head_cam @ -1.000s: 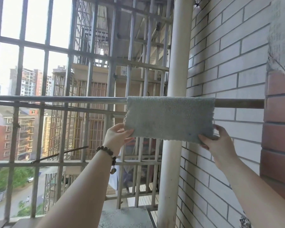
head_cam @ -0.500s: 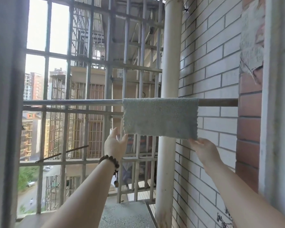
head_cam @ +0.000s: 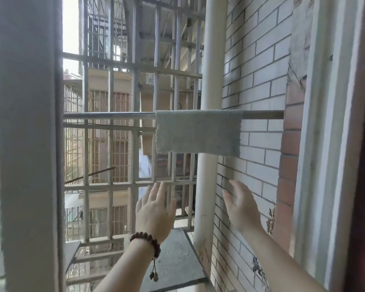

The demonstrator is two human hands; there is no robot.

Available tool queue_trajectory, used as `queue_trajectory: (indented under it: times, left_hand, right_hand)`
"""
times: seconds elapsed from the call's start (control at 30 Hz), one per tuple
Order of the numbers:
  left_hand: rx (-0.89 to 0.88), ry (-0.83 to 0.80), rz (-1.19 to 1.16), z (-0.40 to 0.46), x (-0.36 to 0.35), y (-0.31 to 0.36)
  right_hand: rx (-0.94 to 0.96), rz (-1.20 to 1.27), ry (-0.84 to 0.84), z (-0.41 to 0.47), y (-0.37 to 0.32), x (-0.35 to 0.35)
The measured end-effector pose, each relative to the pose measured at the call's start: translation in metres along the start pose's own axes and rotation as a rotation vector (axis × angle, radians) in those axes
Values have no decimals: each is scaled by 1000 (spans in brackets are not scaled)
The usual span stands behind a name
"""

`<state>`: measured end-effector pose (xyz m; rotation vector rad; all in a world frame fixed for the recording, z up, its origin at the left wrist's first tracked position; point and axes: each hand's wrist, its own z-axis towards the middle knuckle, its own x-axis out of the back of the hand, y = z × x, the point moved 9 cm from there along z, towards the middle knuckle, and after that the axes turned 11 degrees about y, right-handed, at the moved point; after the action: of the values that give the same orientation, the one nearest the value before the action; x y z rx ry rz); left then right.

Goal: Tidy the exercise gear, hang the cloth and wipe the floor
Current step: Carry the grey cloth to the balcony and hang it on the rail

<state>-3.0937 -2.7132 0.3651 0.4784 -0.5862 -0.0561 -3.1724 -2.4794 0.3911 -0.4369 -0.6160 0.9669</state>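
Observation:
A grey-green cloth (head_cam: 198, 132) hangs folded over a horizontal metal rail (head_cam: 110, 115) outside the window, in front of a white pipe. My left hand (head_cam: 154, 211), with a bead bracelet at the wrist, is below the cloth's left end, fingers straight and holding nothing. My right hand (head_cam: 241, 205) is below the cloth's right end, fingers relaxed and empty. Both hands are well apart from the cloth.
A window frame post (head_cam: 27, 144) stands at the left and another frame (head_cam: 333, 144) at the right. A metal grille (head_cam: 133, 182) closes off the outside. The white pipe (head_cam: 209, 186) runs down beside a brick wall (head_cam: 255, 81). A stone ledge (head_cam: 173, 262) lies below.
Both hands let go of the cloth's lower corners and dropped away from it. The view pulled back inside the window frame. The cloth stays on the rail.

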Motion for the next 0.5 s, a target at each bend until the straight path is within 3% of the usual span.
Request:
queue_trajectory:
  times: [0.17, 0.5]
  left_hand:
    - [2, -63, 66, -57, 5, -12]
    - [15, -279, 184, -167, -8, -46]
  right_hand:
    - [68, -126, -70, -60, -3, -13]
    - [-55, -261, -292, -197, 45, -34]
